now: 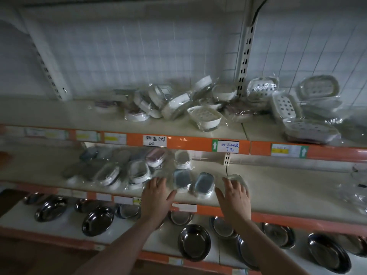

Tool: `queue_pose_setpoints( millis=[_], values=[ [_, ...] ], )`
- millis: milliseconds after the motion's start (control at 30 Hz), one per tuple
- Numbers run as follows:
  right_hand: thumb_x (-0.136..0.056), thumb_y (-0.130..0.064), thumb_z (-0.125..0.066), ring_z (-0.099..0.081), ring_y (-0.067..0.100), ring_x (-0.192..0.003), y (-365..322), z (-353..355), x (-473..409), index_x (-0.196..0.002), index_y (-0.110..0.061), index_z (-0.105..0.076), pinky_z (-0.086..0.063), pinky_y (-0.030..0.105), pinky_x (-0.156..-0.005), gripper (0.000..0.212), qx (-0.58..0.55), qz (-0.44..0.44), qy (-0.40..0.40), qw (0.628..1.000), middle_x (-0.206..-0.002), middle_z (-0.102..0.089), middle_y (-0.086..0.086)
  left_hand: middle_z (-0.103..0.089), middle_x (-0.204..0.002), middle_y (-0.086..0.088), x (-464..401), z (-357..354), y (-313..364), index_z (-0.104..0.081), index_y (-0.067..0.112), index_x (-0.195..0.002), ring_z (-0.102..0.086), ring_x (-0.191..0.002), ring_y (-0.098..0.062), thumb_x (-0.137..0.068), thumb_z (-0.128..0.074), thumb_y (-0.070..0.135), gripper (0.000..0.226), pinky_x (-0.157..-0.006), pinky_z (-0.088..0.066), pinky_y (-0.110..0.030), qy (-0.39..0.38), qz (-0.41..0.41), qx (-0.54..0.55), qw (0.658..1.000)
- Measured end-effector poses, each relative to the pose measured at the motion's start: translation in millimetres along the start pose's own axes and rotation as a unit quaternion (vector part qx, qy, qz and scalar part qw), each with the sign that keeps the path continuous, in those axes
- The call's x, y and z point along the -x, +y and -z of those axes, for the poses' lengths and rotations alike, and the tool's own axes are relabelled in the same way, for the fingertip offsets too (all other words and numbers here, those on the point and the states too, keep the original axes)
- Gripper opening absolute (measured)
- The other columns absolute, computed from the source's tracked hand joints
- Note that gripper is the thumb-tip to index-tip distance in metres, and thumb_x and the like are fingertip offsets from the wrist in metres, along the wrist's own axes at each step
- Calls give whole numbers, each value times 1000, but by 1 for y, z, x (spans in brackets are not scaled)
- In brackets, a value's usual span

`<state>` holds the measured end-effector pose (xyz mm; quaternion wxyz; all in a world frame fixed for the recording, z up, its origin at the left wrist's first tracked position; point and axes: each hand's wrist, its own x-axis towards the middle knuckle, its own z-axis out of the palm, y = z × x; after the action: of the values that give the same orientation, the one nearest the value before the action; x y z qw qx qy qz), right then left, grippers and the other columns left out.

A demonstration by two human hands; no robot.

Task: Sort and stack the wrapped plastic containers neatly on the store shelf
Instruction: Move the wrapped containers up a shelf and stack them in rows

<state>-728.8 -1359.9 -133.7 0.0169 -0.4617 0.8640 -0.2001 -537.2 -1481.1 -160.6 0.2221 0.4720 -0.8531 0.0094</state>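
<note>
Hands over the middle shelf (278,197), both w/ fingers spread and fairly straight. I see the left hand (156,197) reaching a clear wrapped container (158,173) at its fingertips, can't tell if touching. Right hand (234,197) lies over a wrapped clear dish (239,180), not curled round it. Between them, two blue wrapped containers (203,183) side by side near the front edge. More wrapped soap dishes (204,115) heaped loose on the top shelf. Steel oval dishes (194,242) on the bottom shelf.
</note>
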Motion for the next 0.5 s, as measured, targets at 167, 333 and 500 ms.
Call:
queue_pose_setpoints(
  millis=[167,333,500],
  values=[
    [-96,-46,-37,-42,21,-120,-68,11,26,-136,-25,-37,-34,33,-98,45,5,26,15,1000,-131,-46,4,-63,-101,-13,24,51,-67,-65,9,-103,-62,-89,-30,-74,-76,39,43,-67,-52,-38,30,27,5,999],
    [-96,-44,-39,-44,22,-119,-132,23,36,-137,-24,-39,-33,34,-100,45,-3,68,53,996,-130,-48,5,-65,-96,-13,32,104,-124,-66,7,-99,-64,-82,-30,-75,-75,40,42,-64,-53,-37,60,48,-10,997],
    [-96,-43,-41,-46,21,-116,-184,28,30,-135,-24,-41,-33,32,-96,44,8,98,79,992,-128,-49,3,-63,-95,-11,28,140,-170,-64,10,-99,-62,-80,-28,-78,-70,43,39,-62,-50,-34,98,62,-12,993]
  ],
)
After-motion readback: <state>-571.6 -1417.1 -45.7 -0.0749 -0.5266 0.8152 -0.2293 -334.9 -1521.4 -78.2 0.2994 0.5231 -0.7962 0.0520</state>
